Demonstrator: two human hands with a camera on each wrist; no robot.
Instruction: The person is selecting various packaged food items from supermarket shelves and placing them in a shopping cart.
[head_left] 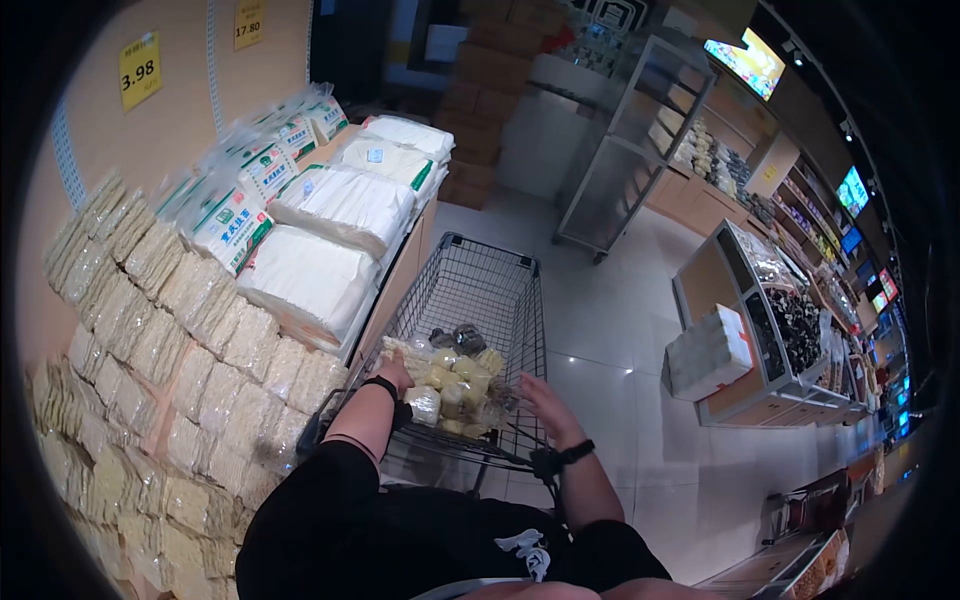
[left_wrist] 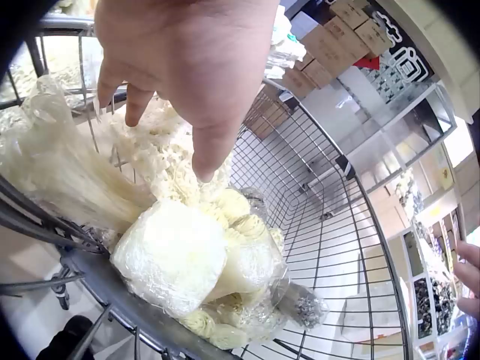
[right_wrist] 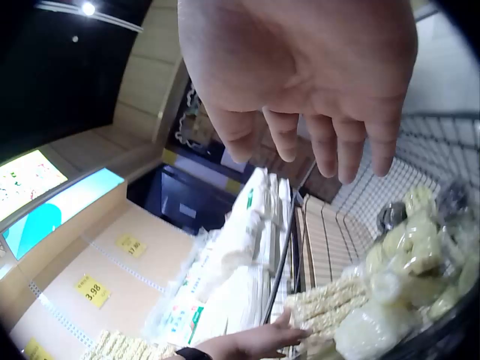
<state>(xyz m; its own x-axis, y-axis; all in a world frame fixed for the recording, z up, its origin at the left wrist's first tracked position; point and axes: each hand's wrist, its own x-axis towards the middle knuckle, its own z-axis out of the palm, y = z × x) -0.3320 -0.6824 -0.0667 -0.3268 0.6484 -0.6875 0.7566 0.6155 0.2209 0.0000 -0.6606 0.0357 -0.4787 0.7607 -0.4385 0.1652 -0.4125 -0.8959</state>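
My left hand [head_left: 393,371] reaches over the near left side of the wire shopping cart [head_left: 541,310]. Its fingers point down with the thumb apart, right at a clear-wrapped pack of dried noodles [left_wrist: 161,142]. In the right wrist view, that hand [right_wrist: 262,340] lies against the end of the noodle pack [right_wrist: 330,306]. Beside the pack are a white plastic-wrapped bundle [left_wrist: 172,255], bagged pale yellow rounds [right_wrist: 412,240] and dark bagged items [head_left: 465,337]. My right hand [head_left: 545,408] hovers at the cart's right side, palm showing, its fingers straight and nothing in them.
Stacked noodle packs [head_left: 200,350] and large white packages [head_left: 310,280] line the left shelf, under yellow price tags [head_left: 140,70]. Cardboard boxes [head_left: 490,110] and a metal rack [head_left: 630,150] stand ahead. On the right is a display counter [head_left: 740,290] with a white box [head_left: 708,352] against it.
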